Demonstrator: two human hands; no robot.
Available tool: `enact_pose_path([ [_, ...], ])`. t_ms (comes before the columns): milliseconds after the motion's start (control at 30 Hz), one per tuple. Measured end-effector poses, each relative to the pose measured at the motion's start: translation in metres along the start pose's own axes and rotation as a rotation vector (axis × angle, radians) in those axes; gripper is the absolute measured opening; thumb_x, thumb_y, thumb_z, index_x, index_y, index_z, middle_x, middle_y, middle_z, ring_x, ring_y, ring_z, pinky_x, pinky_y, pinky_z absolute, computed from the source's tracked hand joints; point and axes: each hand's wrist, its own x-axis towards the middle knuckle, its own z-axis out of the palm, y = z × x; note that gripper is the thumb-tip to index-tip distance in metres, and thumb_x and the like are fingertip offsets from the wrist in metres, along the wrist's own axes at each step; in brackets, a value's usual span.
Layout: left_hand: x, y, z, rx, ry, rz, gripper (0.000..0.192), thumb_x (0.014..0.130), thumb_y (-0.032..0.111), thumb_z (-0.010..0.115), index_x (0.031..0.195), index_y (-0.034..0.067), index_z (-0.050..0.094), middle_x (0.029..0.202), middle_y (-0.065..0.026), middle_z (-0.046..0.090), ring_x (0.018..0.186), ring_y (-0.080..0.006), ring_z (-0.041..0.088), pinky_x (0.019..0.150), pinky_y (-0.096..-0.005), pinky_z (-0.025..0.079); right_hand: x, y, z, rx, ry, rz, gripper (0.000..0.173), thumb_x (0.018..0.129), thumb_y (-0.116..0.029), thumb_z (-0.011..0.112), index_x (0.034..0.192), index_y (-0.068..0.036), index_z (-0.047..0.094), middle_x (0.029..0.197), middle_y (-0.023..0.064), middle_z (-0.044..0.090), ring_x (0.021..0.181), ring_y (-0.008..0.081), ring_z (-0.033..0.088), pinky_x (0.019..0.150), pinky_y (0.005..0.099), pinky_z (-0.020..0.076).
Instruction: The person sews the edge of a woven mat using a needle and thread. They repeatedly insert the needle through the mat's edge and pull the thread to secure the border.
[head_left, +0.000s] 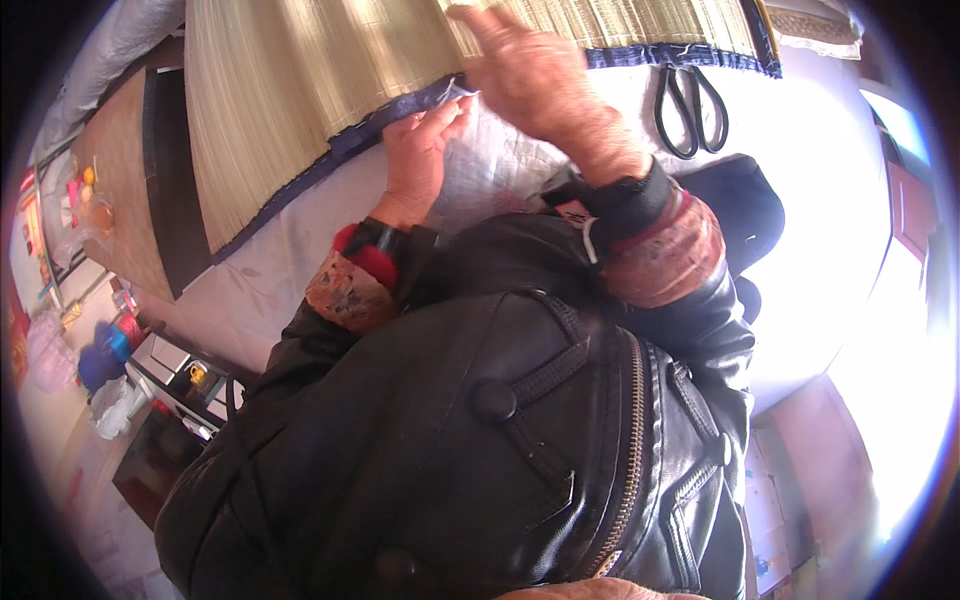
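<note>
A pale straw-like mat (315, 82) with a dark blue cloth edging (352, 142) spans the top of the view. My left hand (420, 150) pinches the edging from below, its thumb and fingers at a whitish thread or cloth end (457, 91). My right hand (529, 75) is above the mat's edge, just right of the left hand, fingers over the straw; it is blurred, and whether it holds a needle or thread cannot be seen. Black-handled scissors (690, 112) lie on the white cloth, their blades hidden under the mat.
White cloth (810, 172) covers the surface under the mat. A dark cloth item (739, 202) lies below the scissors. At left are a wooden board (112, 180), colourful bags and yarn-like bundles (105, 352), and a dark shelf unit (180, 375). Part of another hand (600, 590) shows at the bottom edge.
</note>
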Motion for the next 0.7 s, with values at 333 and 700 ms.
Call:
enact_pose_path([
  [333,0.001,0.018,0.001,-0.231,-0.001,-0.089,0.010,0.079,0.003,0.056,0.089,0.000,0.060,0.090,-0.0083,0.061,0.081,-0.0180,0.057,0.076,-0.0340,0.047,-0.054,0.051,-0.008,0.350,-0.244,0.379,0.016,0.076,-0.017,0.056,0.081,-0.003,0.060,0.064,0.0069,0.060,0.055,0.0135,0.057,0.056,0.0273,0.0465],
  [700,0.010,0.017,0.017,-0.303,0.119,-0.158,0.010,0.082,0.007,0.057,0.090,0.002,0.057,0.088,-0.0068,0.059,0.080,-0.0169,0.057,0.073,-0.0289,0.047,-0.076,0.122,-0.057,0.958,0.195,0.955,0.028,0.079,-0.022,0.058,0.093,0.002,0.057,0.076,0.0080,0.059,0.058,0.0129,0.057,0.047,0.0210,0.0451],
])
